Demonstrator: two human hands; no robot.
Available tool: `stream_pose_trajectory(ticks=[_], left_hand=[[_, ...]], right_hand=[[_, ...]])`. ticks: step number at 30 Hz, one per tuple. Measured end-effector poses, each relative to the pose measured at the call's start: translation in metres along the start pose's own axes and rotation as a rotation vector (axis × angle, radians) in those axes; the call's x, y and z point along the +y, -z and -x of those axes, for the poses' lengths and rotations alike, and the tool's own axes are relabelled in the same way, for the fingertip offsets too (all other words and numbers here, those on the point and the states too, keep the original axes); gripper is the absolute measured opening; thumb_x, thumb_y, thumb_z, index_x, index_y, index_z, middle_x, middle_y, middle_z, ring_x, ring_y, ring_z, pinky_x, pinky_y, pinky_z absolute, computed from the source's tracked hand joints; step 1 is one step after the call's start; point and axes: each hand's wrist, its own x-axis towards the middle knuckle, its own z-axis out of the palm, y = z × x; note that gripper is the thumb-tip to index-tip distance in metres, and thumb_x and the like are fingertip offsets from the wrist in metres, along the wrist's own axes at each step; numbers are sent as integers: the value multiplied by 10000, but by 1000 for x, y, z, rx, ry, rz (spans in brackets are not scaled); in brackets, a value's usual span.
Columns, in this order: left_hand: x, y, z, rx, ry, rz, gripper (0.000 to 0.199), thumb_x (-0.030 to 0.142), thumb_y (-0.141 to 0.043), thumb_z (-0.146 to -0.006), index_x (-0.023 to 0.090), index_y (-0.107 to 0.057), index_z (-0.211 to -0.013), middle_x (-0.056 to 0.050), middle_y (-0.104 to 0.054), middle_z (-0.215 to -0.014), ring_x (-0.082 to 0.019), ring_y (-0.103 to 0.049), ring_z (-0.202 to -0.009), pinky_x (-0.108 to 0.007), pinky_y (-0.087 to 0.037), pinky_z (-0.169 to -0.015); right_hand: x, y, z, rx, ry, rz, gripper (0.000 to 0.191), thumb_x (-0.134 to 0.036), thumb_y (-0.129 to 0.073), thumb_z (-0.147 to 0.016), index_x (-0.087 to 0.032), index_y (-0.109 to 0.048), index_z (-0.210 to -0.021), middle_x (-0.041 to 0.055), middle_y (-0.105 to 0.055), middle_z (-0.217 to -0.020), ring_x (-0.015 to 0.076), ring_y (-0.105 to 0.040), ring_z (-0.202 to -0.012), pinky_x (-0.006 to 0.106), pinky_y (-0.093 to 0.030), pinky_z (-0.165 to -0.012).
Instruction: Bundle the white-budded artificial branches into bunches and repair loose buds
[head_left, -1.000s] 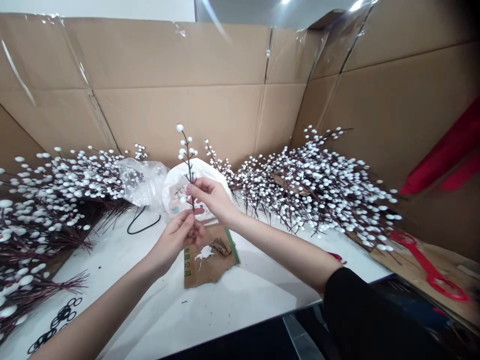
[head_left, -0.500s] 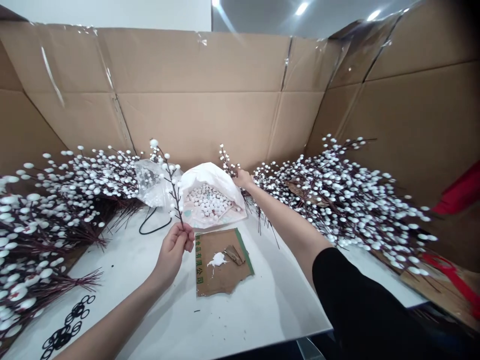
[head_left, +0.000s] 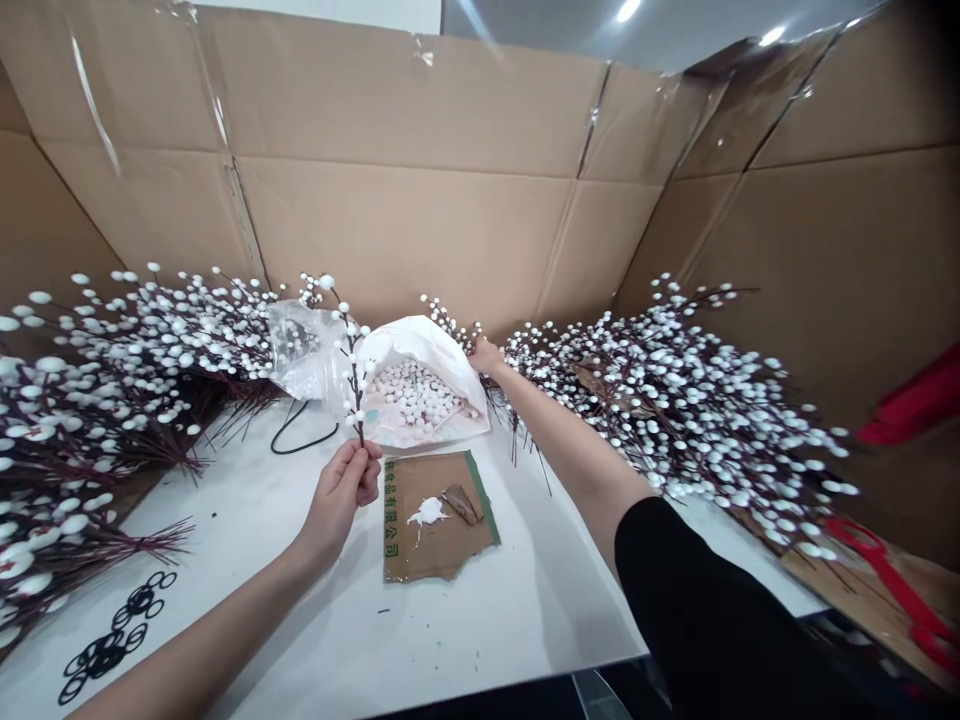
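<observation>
My left hand (head_left: 349, 485) pinches the lower stem of an artificial berry branch (head_left: 354, 375), upright, with white berries along its dark stem. My right hand (head_left: 487, 356) reaches to the back, behind the edge of a white bag (head_left: 420, 335). Its fingers are closed on another berry branch (head_left: 448, 318) that leans left; the grip itself is partly hidden. Loose white berries (head_left: 420, 392) fill the bag's mouth. In front of it lies a torn cardboard piece (head_left: 427, 555) bearing a white paste blob (head_left: 430, 512) and a small folded brown scrap (head_left: 462, 503).
Heaps of white berry branches stand at the left (head_left: 180, 335) and right (head_left: 675, 390). Black rubber rings (head_left: 105, 650) lie at the table's (head_left: 525, 600) front left. A clear plastic bag (head_left: 307, 350) and a black cord (head_left: 304, 450) sit behind my left hand. Cardboard walls (head_left: 405, 220) enclose the back and sides.
The branch at my right hand has tipped from nearly upright toward the left. My left hand still holds its branch, which stands a bit straighter. The view has shifted slightly.
</observation>
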Motion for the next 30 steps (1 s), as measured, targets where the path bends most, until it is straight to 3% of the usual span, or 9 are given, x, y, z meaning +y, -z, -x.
stream_pose_trajectory(ticks=[3,6,12,16,19,22,25,28,30], left_hand=[[0,1,1,6,0,-20,200,375,-541,-874,181,-529,-827,67,-340,-585,-56,-265,-481,-202,-223,-464],[-1,4,2,41,-21,-45,208,377,-551,-866,180,-536,-801,54,-374,-614,-64,-305,-505,-207,-258,-477],[-2,9,0,102,-52,-92,207,380,-552,-855,189,-557,-773,22,-479,-718,-84,-389,-555,-220,-336,-500],[4,6,1,53,-122,-103,242,387,-545,-864,181,-569,-739,-13,-573,-798,-129,-541,-670,-260,-458,-588],[8,0,2,67,-102,-36,243,381,-554,-862,170,-578,-743,-62,-654,-964,-200,-635,-906,-343,-518,-815],[8,-5,4,86,-48,34,213,361,-564,-861,177,-553,-755,-68,-673,-1042,-229,-633,-1026,-386,-490,-924],[6,-8,7,68,20,21,197,377,-564,-862,197,-521,-795,-41,-686,-989,-201,-661,-835,-363,-524,-771],[6,-9,8,68,32,-40,200,410,-546,-871,215,-511,-841,5,-663,-802,-117,-497,-507,-284,-403,-504],[7,-10,8,80,45,-64,203,422,-565,-856,222,-528,-850,29,-605,-688,-97,-369,-449,-270,-294,-448]], right_hand=[[-7,-6,3,-3,-51,-88,327,-348,-584,-900,-158,-573,-1166,75,-595,-1161,213,-604,-1011,405,-524,-844],[-13,2,6,54,-82,-208,310,-351,-586,-898,-150,-588,-1134,71,-605,-1141,210,-606,-1003,407,-521,-848],[-29,65,18,274,-31,-545,292,-408,-535,-905,-136,-610,-981,31,-660,-896,154,-633,-810,291,-510,-726],[-52,97,52,348,56,-774,261,-410,-409,-926,-189,-548,-914,15,-647,-814,104,-600,-688,213,-454,-598],[-73,89,106,215,140,-891,227,-433,-498,-874,-211,-510,-825,5,-639,-761,94,-558,-562,219,-439,-517],[-94,61,165,-18,225,-964,292,-481,-650,-753,-217,-524,-754,-14,-633,-698,110,-557,-506,245,-455,-480],[-113,34,201,-312,227,-1220,367,-510,-720,-682,-224,-507,-769,-35,-595,-694,105,-535,-494,245,-431,-466],[-125,19,207,-311,218,-1246,401,-515,-753,-644,-224,-506,-765,-47,-561,-686,117,-553,-536,250,-427,-507],[-129,13,205,-254,238,-1208,391,-510,-758,-640,-225,-520,-764,-47,-555,-697,127,-559,-581,254,-426,-544]])
